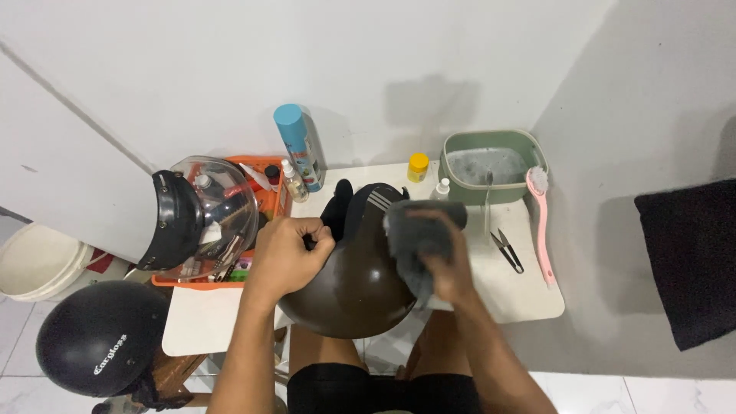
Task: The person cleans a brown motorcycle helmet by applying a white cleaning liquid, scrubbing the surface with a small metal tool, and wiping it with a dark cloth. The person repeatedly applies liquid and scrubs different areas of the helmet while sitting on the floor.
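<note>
The brown helmet (356,284) rests on the person's lap at the near edge of the table (506,287). The left hand (287,253) grips its rim to steady it, while the right hand (448,268) presses a grey cloth (414,238) onto its shell. A green basin (491,165) of water sits behind the helmet.

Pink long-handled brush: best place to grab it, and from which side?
Grip the pink brush mid-handle, coming from above. It lies flat on the white table, with its bristle head leaning on the green basin. The straight, slim handle is clear on both sides; the snips lie apart, leftward.
</note>
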